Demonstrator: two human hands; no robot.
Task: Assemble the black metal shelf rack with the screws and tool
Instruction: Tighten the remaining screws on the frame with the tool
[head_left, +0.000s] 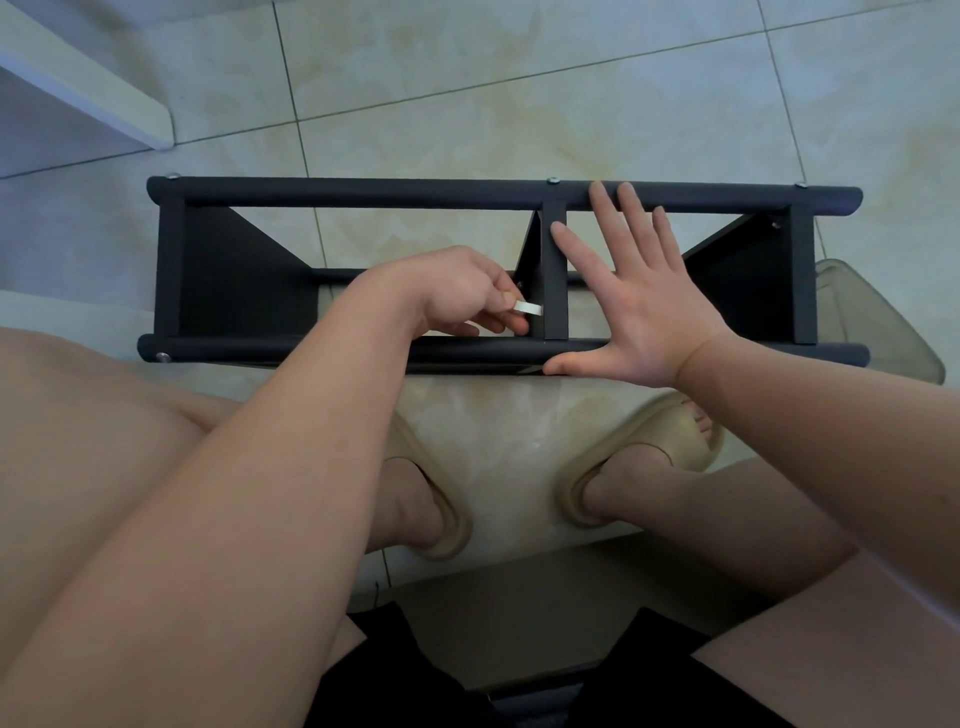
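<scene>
The black metal shelf rack lies on its side on the tiled floor in front of me, with two long round posts and three cross shelves between them. Silver screw heads show at the post ends. My left hand reaches inside the frame beside the middle shelf and pinches a small pale flat tool between thumb and fingers. My right hand is spread flat with straight fingers, its fingertips on the far post and its thumb on the near post.
My feet in beige slippers stand just in front of the rack. A translucent container sits at the rack's right end. A white furniture edge runs along the upper left. A dark low surface lies under me.
</scene>
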